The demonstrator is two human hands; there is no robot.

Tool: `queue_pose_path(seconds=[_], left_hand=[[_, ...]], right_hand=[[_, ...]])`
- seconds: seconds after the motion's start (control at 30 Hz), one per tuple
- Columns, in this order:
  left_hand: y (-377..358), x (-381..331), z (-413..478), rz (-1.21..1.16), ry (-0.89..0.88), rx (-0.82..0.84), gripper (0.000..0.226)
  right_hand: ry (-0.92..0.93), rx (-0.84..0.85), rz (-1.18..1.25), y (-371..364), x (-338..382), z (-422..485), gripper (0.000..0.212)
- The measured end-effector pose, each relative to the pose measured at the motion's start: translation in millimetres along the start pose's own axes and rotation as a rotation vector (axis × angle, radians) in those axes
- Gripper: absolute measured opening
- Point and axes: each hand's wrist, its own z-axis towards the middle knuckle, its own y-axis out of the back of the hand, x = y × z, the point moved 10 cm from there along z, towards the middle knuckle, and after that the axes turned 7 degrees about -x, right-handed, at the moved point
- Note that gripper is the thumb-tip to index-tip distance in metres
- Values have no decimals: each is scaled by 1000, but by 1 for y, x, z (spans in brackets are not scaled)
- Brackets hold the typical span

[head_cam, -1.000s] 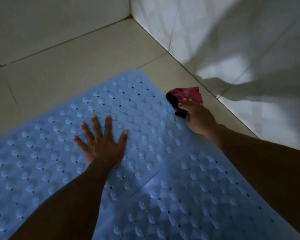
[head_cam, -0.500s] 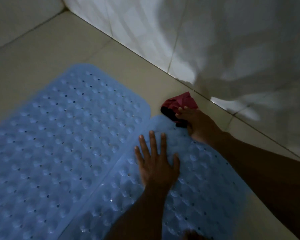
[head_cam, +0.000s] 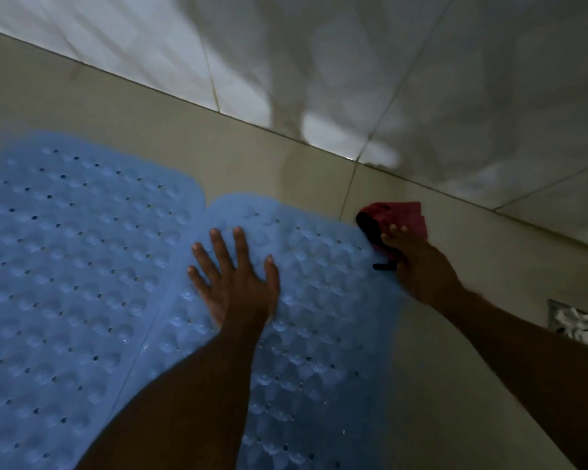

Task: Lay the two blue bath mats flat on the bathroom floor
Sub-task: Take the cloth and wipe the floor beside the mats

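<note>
Both hands are working at the far end of the right mat, which is lying flat on the floor, long axis running about 1 to 7 o'clock. The left hand is pressing it, fingers spread wide. At its 3 o'clock, by the mat's far right corner, the right hand is gripping a red cloth. The left mat is lying alongside at 9 o'clock. Both are looking translucent blue, dimpled and perforated.

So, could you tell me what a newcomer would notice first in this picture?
The left mat and right mat lie side by side on the floor. The left hand presses flat on the right mat by the seam; the right hand grips a red cloth at its far corner.
</note>
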Motion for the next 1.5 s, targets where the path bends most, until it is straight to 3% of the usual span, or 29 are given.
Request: queue_pose_path(seconds=[0.13, 0.23, 0.33, 0.43, 0.57, 0.7, 0.93, 1.13, 1.33, 1.5], left_hand=[[0, -4, 4, 14, 0, -33, 79], [0, -2, 1, 38, -2, -57, 80], [-3, -3, 4, 69, -24, -56, 80], [0, -1, 3, 67, -67, -14, 79], [-11, -13, -95, 46, -345, -40, 80], [-42, -9, -211, 122, -293, -62, 82], [-41, -10, -209, 185, -262, -16, 82], [-41, -10, -209, 180, -267, 25, 84], [-38, -11, -208, 179, -260, 19, 84], [-38, -10, -213, 151, -285, -10, 81]], right_hand=[[-258, -108, -142, 3, -11, -45, 51], [-294, -176, -258, -2, 0, -80, 51], [-403, -142, -208, 3, -3, -82, 50], [-277, -202, -169, 4, -3, -57, 62], [-86, -125, -218, -31, -6, -58, 67], [-75, -138, -246, -30, -6, -58, 65], [-79, -190, -205, -26, -3, -59, 63], [-68, -135, -203, -33, -9, -68, 64], [-81, -217, -198, -35, 17, -158, 62], [-81, -188, -195, -49, 46, -256, 64]])
